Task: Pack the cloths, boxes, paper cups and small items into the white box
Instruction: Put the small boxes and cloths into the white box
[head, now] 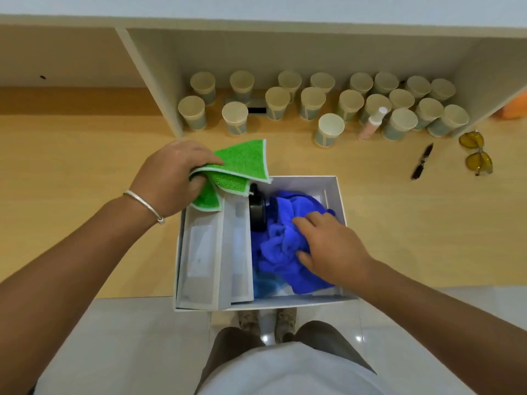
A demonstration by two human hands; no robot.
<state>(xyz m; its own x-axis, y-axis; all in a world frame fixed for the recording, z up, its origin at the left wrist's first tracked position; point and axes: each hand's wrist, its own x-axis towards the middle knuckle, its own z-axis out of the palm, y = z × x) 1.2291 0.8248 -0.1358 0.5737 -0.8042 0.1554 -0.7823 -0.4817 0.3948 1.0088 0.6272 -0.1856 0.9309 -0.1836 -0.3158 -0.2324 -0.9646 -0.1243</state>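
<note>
Green cloth [242, 163] is pinched in the curled fingers of the left hand [174, 178], over the far-left corner of the white box [339, 195]. Straight fingers of the right hand [328, 246] press the blue cloth [282, 252] down inside the box, beside a black round item [258, 209] and two long white boxes [216, 252]. Beyond the box, paper cups [329, 129], a pen [422, 161] and yellow glasses [476, 152] sit on the wooden table [85, 166].

The blue cloth [285, 246] hides the white box [340, 195] floor; an orange thing [514, 108] is cut off at right.
</note>
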